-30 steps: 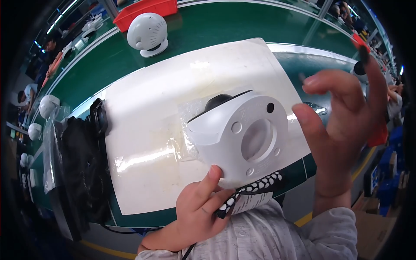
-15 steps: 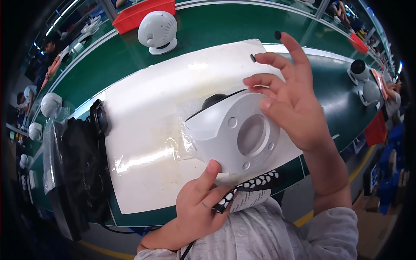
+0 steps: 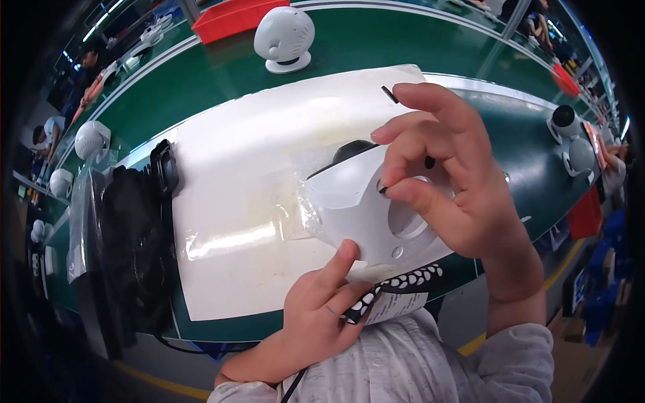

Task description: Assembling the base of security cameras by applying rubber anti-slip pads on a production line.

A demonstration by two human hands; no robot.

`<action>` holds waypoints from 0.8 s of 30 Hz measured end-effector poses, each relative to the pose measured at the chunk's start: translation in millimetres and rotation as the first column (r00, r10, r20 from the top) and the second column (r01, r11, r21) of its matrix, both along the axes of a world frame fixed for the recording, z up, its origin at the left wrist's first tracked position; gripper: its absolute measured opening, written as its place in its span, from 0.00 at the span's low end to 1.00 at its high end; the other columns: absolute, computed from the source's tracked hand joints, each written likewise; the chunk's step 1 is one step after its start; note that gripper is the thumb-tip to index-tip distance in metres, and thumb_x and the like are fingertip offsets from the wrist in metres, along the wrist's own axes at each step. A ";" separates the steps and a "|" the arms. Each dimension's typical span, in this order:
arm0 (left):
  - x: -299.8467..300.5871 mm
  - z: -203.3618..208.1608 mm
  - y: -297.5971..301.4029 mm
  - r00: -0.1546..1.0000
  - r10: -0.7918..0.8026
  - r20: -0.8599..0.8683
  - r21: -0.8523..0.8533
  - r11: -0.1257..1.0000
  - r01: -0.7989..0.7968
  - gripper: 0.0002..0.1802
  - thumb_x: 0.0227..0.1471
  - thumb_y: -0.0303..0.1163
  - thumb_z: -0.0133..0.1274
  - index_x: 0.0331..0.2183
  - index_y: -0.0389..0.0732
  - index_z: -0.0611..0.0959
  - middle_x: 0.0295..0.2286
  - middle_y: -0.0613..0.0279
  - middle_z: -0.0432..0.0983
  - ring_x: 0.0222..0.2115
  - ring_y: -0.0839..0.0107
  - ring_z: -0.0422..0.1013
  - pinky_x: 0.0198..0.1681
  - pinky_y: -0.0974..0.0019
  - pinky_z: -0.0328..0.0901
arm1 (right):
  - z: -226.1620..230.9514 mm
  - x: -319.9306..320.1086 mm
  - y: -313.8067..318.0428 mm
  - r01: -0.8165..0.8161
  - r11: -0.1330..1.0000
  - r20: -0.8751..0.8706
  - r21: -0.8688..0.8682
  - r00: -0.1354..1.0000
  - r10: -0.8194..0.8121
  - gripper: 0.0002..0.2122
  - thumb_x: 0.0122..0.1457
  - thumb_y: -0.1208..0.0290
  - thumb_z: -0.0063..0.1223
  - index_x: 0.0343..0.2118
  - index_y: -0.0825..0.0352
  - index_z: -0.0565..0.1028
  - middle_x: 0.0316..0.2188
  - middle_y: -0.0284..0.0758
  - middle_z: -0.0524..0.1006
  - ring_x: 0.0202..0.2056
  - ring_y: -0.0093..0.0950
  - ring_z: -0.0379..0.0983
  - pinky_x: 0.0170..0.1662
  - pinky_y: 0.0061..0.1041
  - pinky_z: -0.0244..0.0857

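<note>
As R hand [image 3: 467,178] shifts left, I see it pinching 2nd pad [image 3: 383,191] over device [image 3: 356,211], L hand [image 3: 317,305] clasping dotted sheet [image 3: 403,281], far-right pad [image 3: 429,162] prob. seated.

1. No text, number or sign is reading clearly anywhere in the frame.
2. At the lower centre, a white sheet [image 3: 398,307] is carrying several rows of small print; the characters are blurring too much to make out.
3. Directly above that sheet, a black strip [image 3: 411,279] is displaying a pattern of white ovals, not legible lettering.
4. Right of centre, the underside of a white device [image 3: 363,215] is giving 0 readable characters.
</note>
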State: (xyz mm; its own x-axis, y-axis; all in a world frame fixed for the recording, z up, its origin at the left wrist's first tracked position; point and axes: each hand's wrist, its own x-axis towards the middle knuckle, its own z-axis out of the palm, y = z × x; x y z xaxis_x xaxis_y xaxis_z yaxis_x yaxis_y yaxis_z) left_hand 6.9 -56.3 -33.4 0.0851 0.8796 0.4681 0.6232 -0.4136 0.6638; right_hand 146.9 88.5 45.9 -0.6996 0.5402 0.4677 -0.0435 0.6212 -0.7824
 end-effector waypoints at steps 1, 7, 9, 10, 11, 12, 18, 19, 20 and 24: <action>-0.1 -0.5 -0.1 1.000 -0.005 -0.008 0.008 1.000 0.005 0.14 0.28 0.16 0.57 0.26 0.33 0.77 0.51 0.41 0.49 0.19 0.73 0.69 0.23 0.74 0.65 | 1.0 -0.3 -0.5 -0.008 1.000 0.002 -0.003 1.000 0.008 0.29 0.45 0.83 0.48 0.51 0.71 0.51 0.25 0.33 0.69 0.40 0.23 0.64 0.39 0.18 0.57; 0.6 -0.5 1.6 1.000 -0.019 0.004 0.025 1.000 0.019 0.14 0.27 0.17 0.57 0.26 0.33 0.77 0.51 0.40 0.48 0.19 0.72 0.69 0.23 0.74 0.65 | 3.6 9.2 -13.1 0.168 0.823 0.131 0.542 0.951 -0.281 0.24 0.46 0.80 0.48 0.48 0.68 0.55 0.26 0.30 0.74 0.42 0.29 0.67 0.53 0.33 0.45; 3.8 0.1 0.9 0.998 0.013 0.054 0.006 1.000 -0.014 0.15 0.26 0.19 0.56 0.26 0.35 0.77 0.49 0.43 0.53 0.20 0.69 0.68 0.24 0.72 0.64 | 1.6 11.1 -25.3 0.204 0.717 0.138 0.667 0.912 -0.388 0.21 0.47 0.77 0.49 0.45 0.65 0.58 0.25 0.29 0.75 0.42 0.30 0.68 0.56 0.41 0.33; 4.5 0.9 0.1 0.994 0.044 0.102 -0.014 0.999 -0.043 0.16 0.24 0.21 0.55 0.26 0.37 0.77 0.48 0.46 0.59 0.22 0.66 0.67 0.25 0.69 0.62 | 2.5 13.9 -30.1 0.205 0.747 0.169 0.632 0.905 -0.391 0.17 0.47 0.74 0.50 0.41 0.61 0.62 0.31 0.31 0.74 0.45 0.37 0.65 0.55 0.44 0.35; 2.7 1.6 -0.2 0.994 0.044 0.103 -0.016 0.999 -0.042 0.16 0.24 0.21 0.55 0.26 0.37 0.77 0.48 0.46 0.59 0.22 0.66 0.67 0.25 0.69 0.62 | -0.2 17.3 -30.6 0.205 0.749 0.170 0.630 0.904 -0.391 0.17 0.47 0.74 0.50 0.41 0.61 0.62 0.31 0.31 0.74 0.45 0.37 0.65 0.55 0.44 0.35; 1.3 2.0 -0.1 0.999 0.009 0.052 -0.019 1.000 -0.008 0.15 0.26 0.19 0.56 0.26 0.35 0.77 0.49 0.43 0.53 0.22 0.68 0.68 0.26 0.71 0.64 | -5.3 23.7 -31.2 0.249 0.744 0.126 0.620 0.904 -0.408 0.14 0.47 0.73 0.51 0.38 0.60 0.63 0.36 0.34 0.71 0.46 0.41 0.63 0.55 0.44 0.36; 2.7 1.2 3.6 0.999 -0.034 0.039 0.012 0.999 0.033 0.15 0.28 0.17 0.58 0.26 0.34 0.75 0.51 0.37 0.46 0.25 0.69 0.70 0.30 0.70 0.66 | -32.7 31.9 -43.9 0.284 0.887 0.158 0.365 0.920 -0.359 0.05 0.48 0.68 0.52 0.23 0.62 0.70 0.51 0.45 0.57 0.56 0.49 0.39 0.55 0.42 0.37; 3.0 1.2 3.9 0.997 -0.038 0.068 0.025 0.999 0.037 0.15 0.28 0.17 0.58 0.26 0.35 0.74 0.51 0.36 0.45 0.25 0.69 0.70 0.30 0.70 0.66 | -35.3 31.4 -42.9 0.276 0.905 0.147 0.323 0.930 -0.336 0.05 0.48 0.68 0.52 0.23 0.62 0.71 0.52 0.46 0.55 0.57 0.48 0.39 0.55 0.41 0.36; 3.5 1.6 4.1 0.997 -0.043 0.061 0.022 0.999 0.042 0.16 0.29 0.17 0.58 0.26 0.35 0.73 0.51 0.35 0.44 0.26 0.69 0.70 0.31 0.69 0.66 | -37.4 31.1 -42.5 0.268 0.922 0.133 0.281 0.940 -0.314 0.05 0.48 0.68 0.52 0.23 0.63 0.71 0.53 0.46 0.54 0.57 0.46 0.39 0.56 0.39 0.36; 4.6 3.5 6.1 0.999 -0.035 0.042 0.033 0.999 0.034 0.15 0.29 0.17 0.58 0.26 0.35 0.73 0.51 0.36 0.45 0.27 0.68 0.70 0.32 0.69 0.66 | -41.6 26.0 -42.8 0.301 0.921 0.088 0.246 0.940 -0.331 0.05 0.47 0.68 0.52 0.22 0.63 0.72 0.53 0.48 0.53 0.57 0.44 0.39 0.56 0.39 0.36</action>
State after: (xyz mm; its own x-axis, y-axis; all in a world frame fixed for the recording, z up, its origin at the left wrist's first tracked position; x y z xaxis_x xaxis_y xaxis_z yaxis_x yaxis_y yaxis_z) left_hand 11.5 -50.1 -29.8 0.0944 0.8611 0.4997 0.5799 -0.4555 0.6754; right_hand 172.9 45.7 4.3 -0.5707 0.6329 0.5231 0.2732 0.7471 -0.6059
